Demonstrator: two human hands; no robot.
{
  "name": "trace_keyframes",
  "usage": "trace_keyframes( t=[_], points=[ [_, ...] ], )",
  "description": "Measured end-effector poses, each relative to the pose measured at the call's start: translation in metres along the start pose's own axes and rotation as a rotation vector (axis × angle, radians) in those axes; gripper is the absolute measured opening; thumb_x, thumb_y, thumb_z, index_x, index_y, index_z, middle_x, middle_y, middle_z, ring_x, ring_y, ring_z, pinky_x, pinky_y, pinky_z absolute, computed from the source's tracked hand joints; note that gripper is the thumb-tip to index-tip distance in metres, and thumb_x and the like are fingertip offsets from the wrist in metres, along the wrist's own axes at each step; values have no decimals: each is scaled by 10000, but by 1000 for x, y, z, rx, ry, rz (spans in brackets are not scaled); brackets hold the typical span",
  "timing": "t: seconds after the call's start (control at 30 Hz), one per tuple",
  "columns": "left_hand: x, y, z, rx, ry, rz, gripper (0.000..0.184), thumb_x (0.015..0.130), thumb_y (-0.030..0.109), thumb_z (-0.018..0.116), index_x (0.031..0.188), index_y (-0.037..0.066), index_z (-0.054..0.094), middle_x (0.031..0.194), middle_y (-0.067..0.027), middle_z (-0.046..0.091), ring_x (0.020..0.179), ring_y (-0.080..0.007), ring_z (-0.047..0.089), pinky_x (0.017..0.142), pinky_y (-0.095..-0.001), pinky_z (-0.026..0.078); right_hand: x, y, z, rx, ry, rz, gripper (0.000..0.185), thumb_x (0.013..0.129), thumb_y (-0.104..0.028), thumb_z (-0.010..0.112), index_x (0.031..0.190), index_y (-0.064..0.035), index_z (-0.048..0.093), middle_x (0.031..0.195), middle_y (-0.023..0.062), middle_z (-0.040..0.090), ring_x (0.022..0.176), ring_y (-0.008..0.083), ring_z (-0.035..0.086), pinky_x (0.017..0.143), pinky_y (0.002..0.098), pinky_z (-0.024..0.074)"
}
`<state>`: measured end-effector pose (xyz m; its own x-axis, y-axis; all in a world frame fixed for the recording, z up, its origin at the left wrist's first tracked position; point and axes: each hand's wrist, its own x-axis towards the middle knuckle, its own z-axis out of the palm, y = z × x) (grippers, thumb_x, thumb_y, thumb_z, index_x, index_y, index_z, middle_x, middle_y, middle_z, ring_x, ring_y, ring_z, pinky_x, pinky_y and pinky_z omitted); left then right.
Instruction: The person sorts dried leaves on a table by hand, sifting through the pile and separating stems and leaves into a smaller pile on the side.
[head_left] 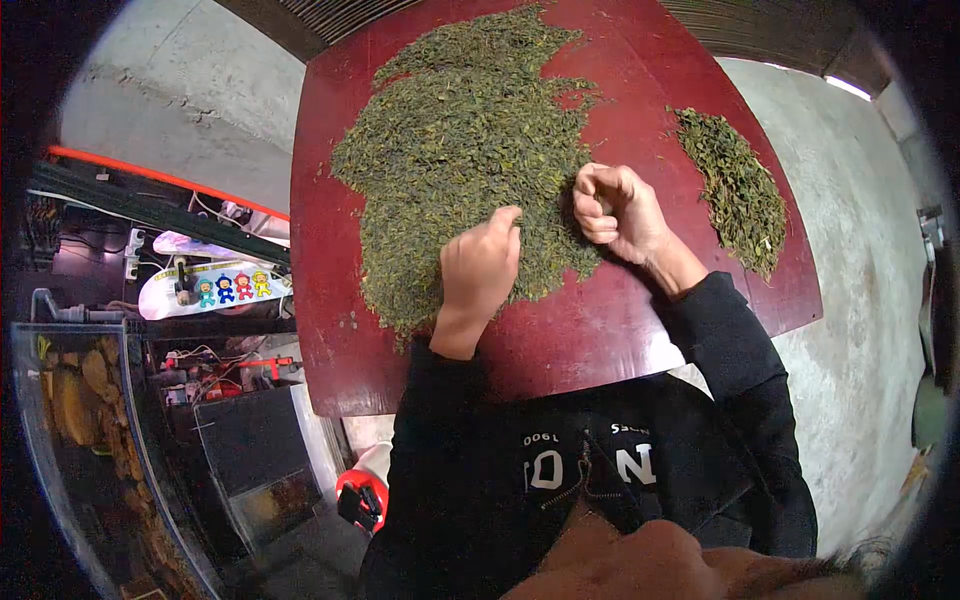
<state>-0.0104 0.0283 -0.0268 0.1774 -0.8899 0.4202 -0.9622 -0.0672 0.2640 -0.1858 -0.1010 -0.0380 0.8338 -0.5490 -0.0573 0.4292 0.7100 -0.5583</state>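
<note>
A wide layer of dried green leaves, like tea leaves [450, 130], covers much of the red tabletop [640, 110]. Above the lower part of this layer is my left hand [480, 268], back upward and fingers curled in; whatever they hold is hidden. My right hand [622, 212] is over the layer's right edge, palm turned partly toward me. Its fingers are bent and the thumb meets the index finger; anything pinched there is too small to make out. Farther right lies a smaller pile of coarser, browner leaves [733, 190].
On the left are a skateboard deck [215, 288] with cartoon figures, a glass tank [85, 400] with brownish pieces inside, and a red tool [270, 365] among cables. A red and white container [362, 495] stands below the table's front edge. Concrete floor shows at right.
</note>
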Motion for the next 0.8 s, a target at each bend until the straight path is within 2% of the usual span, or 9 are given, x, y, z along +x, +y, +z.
trace_keyframes(
  t=[0.1,0.3,0.47,0.6,0.63,0.77,0.8],
  points=[
    [1,1,5,26,43,89,147,839,132,652,981,103,671,740,-88,700,550,-296,620,517,-392,472,1,1,-3,-85,48,-1,103,922,-119,460,858,-92,535,579,-33,444,438,34,295,369,186,183],
    [2,3,5,147,-32,96,155,834,114,640,989,102,654,724,-90,685,549,-301,620,516,-400,472,-3,2,8,-212,119,8,117,933,-126,495,838,-90,554,571,-46,434,431,33,292,369,181,193],
    [1,1,5,127,-66,63,135,838,118,632,971,99,632,692,-91,669,557,-304,627,517,-410,473,-5,5,10,-490,166,-19,129,946,-106,519,856,-50,594,592,-33,464,454,40,329,399,192,250],
    [2,5,-2,81,-16,1,101,837,132,633,925,89,609,682,-96,666,554,-311,626,520,-419,471,1,22,-3,-1100,109,-232,105,912,-103,581,848,-56,650,597,-3,545,461,95,425,438,229,360],
    [2,5,-1,81,-16,0,101,837,132,633,925,89,609,682,-96,666,554,-311,626,520,-419,471,1,22,-1,-1101,109,-231,105,912,-103,581,848,-56,650,597,-3,545,461,95,425,438,229,360],
    [0,5,3,109,-15,74,94,836,144,633,900,89,592,656,-102,655,548,-321,622,512,-429,462,-1,24,8,-1486,108,-383,76,882,-102,606,889,-64,672,660,53,634,509,193,549,502,308,452],
    [-1,4,3,109,-15,71,94,836,144,633,900,89,592,656,-102,655,548,-321,622,512,-429,462,0,26,8,-1486,105,-382,76,882,-102,606,889,-64,672,660,53,634,509,193,549,502,308,452]
  ],
)
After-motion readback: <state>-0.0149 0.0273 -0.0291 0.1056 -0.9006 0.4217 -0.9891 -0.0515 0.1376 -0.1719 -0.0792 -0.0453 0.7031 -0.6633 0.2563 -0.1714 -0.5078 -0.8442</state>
